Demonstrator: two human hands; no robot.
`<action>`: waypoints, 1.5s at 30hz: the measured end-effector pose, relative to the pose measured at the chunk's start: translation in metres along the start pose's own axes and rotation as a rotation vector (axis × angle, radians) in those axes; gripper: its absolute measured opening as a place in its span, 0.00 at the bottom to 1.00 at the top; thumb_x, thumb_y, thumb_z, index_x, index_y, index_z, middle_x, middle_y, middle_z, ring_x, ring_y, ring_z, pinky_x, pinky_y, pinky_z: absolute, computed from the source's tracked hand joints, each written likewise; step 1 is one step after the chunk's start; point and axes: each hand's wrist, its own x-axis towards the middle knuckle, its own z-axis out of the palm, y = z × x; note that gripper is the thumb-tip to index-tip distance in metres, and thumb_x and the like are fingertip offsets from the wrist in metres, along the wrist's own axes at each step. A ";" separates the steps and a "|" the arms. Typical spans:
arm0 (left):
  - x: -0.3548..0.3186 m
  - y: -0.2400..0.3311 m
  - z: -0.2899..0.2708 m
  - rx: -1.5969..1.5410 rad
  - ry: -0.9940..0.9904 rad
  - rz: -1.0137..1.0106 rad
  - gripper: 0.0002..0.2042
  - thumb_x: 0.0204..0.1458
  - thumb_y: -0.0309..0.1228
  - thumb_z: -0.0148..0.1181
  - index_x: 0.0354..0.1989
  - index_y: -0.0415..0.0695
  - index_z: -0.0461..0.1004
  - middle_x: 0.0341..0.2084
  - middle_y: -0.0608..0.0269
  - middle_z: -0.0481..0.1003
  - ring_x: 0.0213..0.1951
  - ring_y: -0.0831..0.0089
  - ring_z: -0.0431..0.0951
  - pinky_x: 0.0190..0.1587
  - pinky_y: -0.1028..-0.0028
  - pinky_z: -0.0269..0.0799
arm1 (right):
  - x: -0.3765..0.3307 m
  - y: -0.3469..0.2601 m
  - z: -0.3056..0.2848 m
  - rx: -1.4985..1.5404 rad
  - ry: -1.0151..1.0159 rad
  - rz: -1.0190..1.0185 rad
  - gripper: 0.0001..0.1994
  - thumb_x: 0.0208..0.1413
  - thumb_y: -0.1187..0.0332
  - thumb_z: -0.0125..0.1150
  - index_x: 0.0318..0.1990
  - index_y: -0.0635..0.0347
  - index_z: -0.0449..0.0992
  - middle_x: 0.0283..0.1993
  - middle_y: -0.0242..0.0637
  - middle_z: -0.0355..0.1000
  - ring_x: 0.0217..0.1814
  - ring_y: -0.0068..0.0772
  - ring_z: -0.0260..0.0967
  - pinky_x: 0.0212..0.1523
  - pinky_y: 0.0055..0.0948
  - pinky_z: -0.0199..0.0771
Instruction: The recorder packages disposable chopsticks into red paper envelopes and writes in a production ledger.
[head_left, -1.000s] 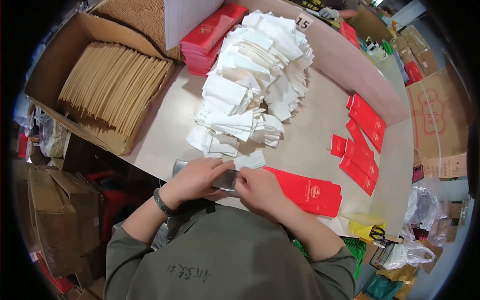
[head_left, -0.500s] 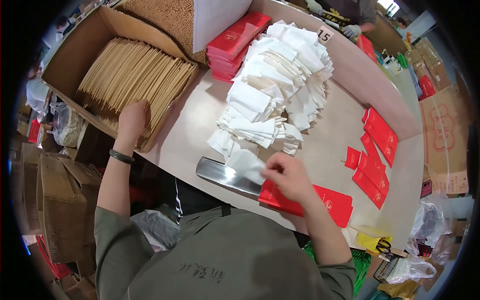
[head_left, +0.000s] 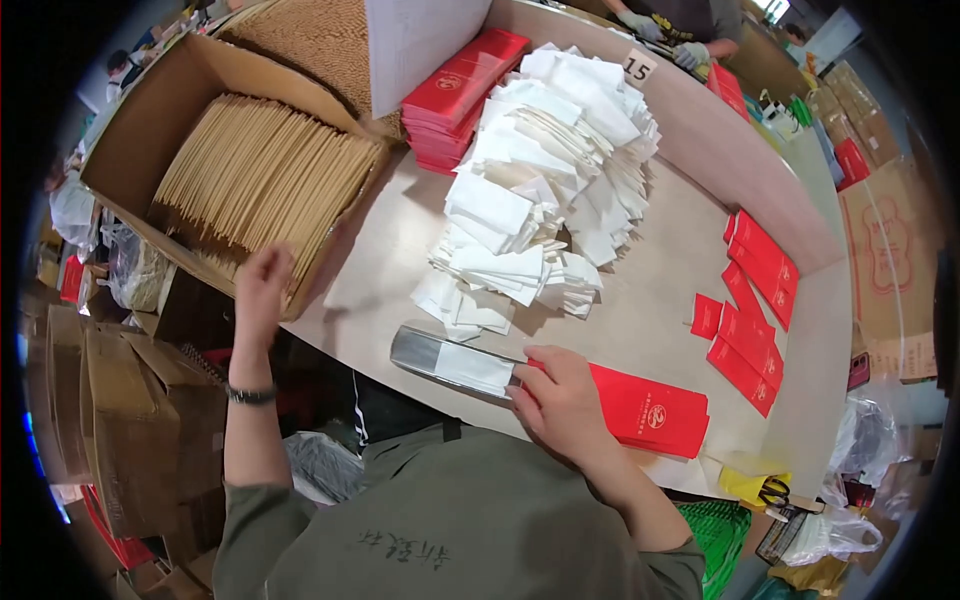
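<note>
My left hand is at the near right edge of the cardboard box, its fingers pinched together. Whatever lies between those fingers, if anything, is too small to tell. Rows of wooden chopsticks fill the box beside it. A white folded napkin lies in a shiny metal trough at the table's near edge. My right hand closes over the trough's right end, where the red paper sleeves begin. Its thumb and fingers grip the sleeve end and partly hide it.
A heap of white napkins covers the table's middle, beside a stack of red sleeves. Several filled red sleeves lie at the right. Scissors rest at the near right corner. Across the partition are a person's gloved hands.
My left hand has drawn back from the chopsticks toward me. My right hand has moved down and left onto the trough's end, and the napkin it held now lies flat in the trough.
</note>
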 end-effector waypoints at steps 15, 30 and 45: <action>-0.108 0.049 0.161 0.174 -0.672 0.307 0.11 0.51 0.35 0.66 0.38 0.41 0.78 0.32 0.51 0.73 0.38 0.51 0.75 0.43 0.61 0.72 | -0.008 0.019 0.015 -0.028 -0.137 -0.069 0.23 0.42 0.62 0.71 0.44 0.65 0.73 0.53 0.53 0.69 0.54 0.54 0.68 0.53 0.47 0.71; -0.119 0.088 0.148 0.552 -0.435 0.930 0.32 0.43 0.45 0.71 0.57 0.44 0.70 0.44 0.52 0.74 0.44 0.55 0.76 0.48 0.63 0.72 | -0.010 0.015 -0.011 -0.095 -0.111 -0.087 0.17 0.46 0.65 0.66 0.44 0.58 0.74 0.47 0.48 0.72 0.47 0.53 0.71 0.49 0.46 0.72; -0.158 0.118 0.203 -0.134 -1.233 0.379 0.26 0.41 0.27 0.64 0.52 0.35 0.68 0.41 0.52 0.74 0.44 0.60 0.76 0.50 0.67 0.71 | -0.033 0.066 -0.030 0.015 -0.372 0.126 0.24 0.48 0.54 0.69 0.42 0.66 0.73 0.59 0.58 0.64 0.60 0.59 0.63 0.56 0.45 0.68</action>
